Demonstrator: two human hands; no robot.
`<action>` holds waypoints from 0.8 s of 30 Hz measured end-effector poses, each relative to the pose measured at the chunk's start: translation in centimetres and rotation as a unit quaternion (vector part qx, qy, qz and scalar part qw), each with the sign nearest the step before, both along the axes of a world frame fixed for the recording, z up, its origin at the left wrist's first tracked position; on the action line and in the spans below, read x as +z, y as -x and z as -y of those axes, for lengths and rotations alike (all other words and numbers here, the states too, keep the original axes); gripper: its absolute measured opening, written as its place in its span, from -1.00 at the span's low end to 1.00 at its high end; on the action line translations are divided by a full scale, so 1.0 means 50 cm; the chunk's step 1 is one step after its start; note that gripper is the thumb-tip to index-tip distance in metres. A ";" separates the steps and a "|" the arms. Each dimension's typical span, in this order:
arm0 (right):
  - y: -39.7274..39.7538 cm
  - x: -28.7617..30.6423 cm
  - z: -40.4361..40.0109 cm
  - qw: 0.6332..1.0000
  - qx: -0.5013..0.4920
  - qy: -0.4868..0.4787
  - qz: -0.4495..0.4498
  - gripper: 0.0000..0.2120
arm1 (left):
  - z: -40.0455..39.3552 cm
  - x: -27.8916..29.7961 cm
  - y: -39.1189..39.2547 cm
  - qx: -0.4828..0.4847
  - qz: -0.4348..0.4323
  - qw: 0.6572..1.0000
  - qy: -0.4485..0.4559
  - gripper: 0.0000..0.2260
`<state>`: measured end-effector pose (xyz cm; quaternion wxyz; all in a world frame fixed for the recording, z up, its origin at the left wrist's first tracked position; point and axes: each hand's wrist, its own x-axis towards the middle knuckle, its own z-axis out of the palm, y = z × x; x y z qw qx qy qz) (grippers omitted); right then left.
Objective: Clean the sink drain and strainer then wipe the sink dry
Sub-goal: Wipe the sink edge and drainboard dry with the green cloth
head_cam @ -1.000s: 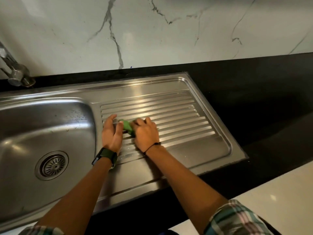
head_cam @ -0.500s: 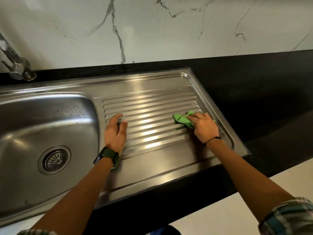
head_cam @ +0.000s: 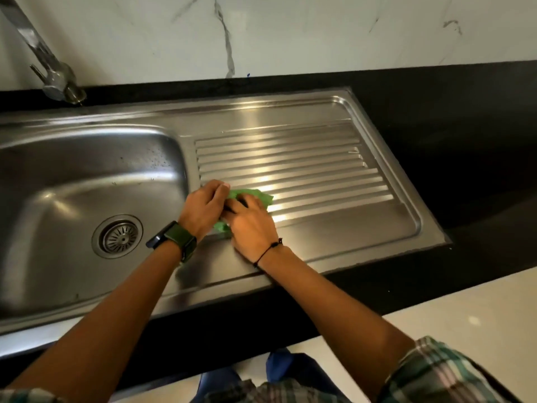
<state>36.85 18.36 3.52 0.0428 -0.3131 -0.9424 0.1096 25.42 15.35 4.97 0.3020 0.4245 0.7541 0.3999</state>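
A steel sink (head_cam: 72,181) fills the left, with a round strainer (head_cam: 117,236) set in its drain. To its right lies the ribbed drainboard (head_cam: 305,170). A green cloth (head_cam: 255,196) is bunched on the drainboard's near left ribs. My right hand (head_cam: 251,225) presses down on the cloth and grips it. My left hand (head_cam: 203,207), with a dark watch on the wrist, rests against the cloth's left side, fingers curled onto it. Most of the cloth is hidden under both hands.
A chrome tap (head_cam: 49,68) stands at the back left, angled over the basin. Black countertop (head_cam: 465,141) surrounds the sink, with a marbled white wall (head_cam: 290,33) behind. Water drops speckle the basin's right wall.
My right hand has swept the green cloth back from the drainboard's right end to its left, meeting my left hand. The left hand has closed onto the cloth.
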 end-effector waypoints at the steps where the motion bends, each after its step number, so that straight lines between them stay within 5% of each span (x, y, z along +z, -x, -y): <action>1: -0.021 0.000 -0.015 1.000 0.020 -0.010 0.004 -0.61 | 0.001 0.005 -0.004 -0.006 -0.019 1.000 0.004 -0.77; 6: -0.220 0.003 -0.097 0.997 -0.055 -0.026 -0.037 -0.63 | 0.009 0.013 -0.048 -0.027 -0.034 0.999 -0.013 -0.68; 12: -0.429 0.023 -0.235 0.979 -0.192 -0.034 0.059 -0.60 | 0.038 0.000 -0.087 -0.035 0.010 0.999 -0.026 -0.71; 18: -0.408 0.033 -0.220 0.965 -0.251 -0.043 0.057 -0.61 | 0.089 -0.010 -0.085 0.001 0.046 0.999 -0.016 -0.69; 24: -0.233 0.043 -0.027 0.987 -0.131 -0.047 0.083 -0.60 | 0.100 0.010 -0.058 0.078 0.138 0.987 -0.024 -0.61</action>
